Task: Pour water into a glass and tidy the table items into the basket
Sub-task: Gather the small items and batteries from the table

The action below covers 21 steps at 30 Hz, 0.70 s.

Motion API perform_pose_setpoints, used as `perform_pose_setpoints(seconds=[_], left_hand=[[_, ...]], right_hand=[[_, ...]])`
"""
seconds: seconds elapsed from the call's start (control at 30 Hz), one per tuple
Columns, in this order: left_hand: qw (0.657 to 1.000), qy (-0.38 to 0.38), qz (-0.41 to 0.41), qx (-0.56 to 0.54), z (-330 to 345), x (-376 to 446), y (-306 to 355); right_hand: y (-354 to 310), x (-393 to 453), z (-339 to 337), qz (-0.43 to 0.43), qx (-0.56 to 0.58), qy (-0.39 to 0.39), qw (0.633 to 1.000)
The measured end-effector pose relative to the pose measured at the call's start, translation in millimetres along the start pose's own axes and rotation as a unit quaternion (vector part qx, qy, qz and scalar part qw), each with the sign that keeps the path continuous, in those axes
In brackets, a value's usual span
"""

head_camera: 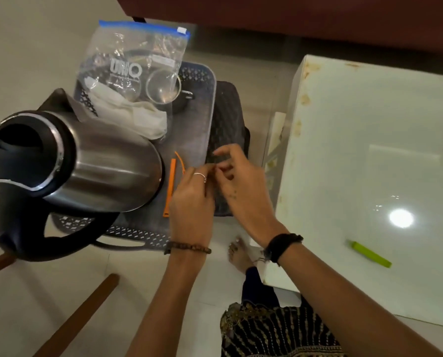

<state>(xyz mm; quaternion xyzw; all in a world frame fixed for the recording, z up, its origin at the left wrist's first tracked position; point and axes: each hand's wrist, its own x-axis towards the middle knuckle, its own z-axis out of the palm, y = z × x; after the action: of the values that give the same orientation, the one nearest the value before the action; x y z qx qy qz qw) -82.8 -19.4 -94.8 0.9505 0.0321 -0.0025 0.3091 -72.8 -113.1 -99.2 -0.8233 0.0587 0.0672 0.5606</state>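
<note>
A grey perforated basket (202,119) sits low, left of the white table (369,150). In it lie a steel kettle (99,166) with a black lid and handle, a clear zip bag (138,52), a white cloth (138,114) and an empty glass (162,86). An orange clip (171,186) lies in the basket beside the kettle; its thin orange strip curves up to my left hand (192,202), whose fingertips pinch it. My right hand (243,189) hovers over the basket's right edge, fingers apart, tips close to the left hand's. A green stick-shaped item (369,253) lies on the table.
A dark perforated piece (228,112) sticks out from under the basket's right side. Wooden legs (79,315) cross the lower left floor. My bare foot (238,256) stands between basket and table. A dark red surface runs along the top.
</note>
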Motion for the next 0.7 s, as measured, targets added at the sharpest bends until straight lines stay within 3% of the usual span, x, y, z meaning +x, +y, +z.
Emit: perform_pose_setpoints(seconds=[0.1, 0.23, 0.33, 0.4, 0.53, 0.7], left_hand=[[0.998, -0.038, 0.036, -0.044, 25.1, -16.2, 27.7], [0.979, -0.172, 0.072, -0.079, 75.7, -41.7, 70.3], [0.949, -0.283, 0.132, -0.036, 125.7, -55.0, 109.7], [0.93, -0.325, 0.172, 0.011, 159.1, -55.6, 134.1], [0.894, -0.353, 0.269, 0.063, 221.1, -44.5, 181.5], [0.824, -0.335, 0.426, 0.166, 275.1, -21.9, 227.0]], right_hand=[[25.7, -22.9, -39.0, 0.035, 0.006, 0.021, 0.999], [76.2, -62.1, -101.7, 0.121, -0.042, 0.075, 0.989], [117.2, -101.4, -151.1, 0.18, -0.119, 0.096, 0.972], [140.2, -126.2, -173.6, 0.185, -0.19, 0.064, 0.962], [182.6, -160.9, -200.8, 0.164, -0.301, -0.071, 0.936], [219.1, -171.3, -230.6, 0.13, -0.302, -0.061, 0.942]])
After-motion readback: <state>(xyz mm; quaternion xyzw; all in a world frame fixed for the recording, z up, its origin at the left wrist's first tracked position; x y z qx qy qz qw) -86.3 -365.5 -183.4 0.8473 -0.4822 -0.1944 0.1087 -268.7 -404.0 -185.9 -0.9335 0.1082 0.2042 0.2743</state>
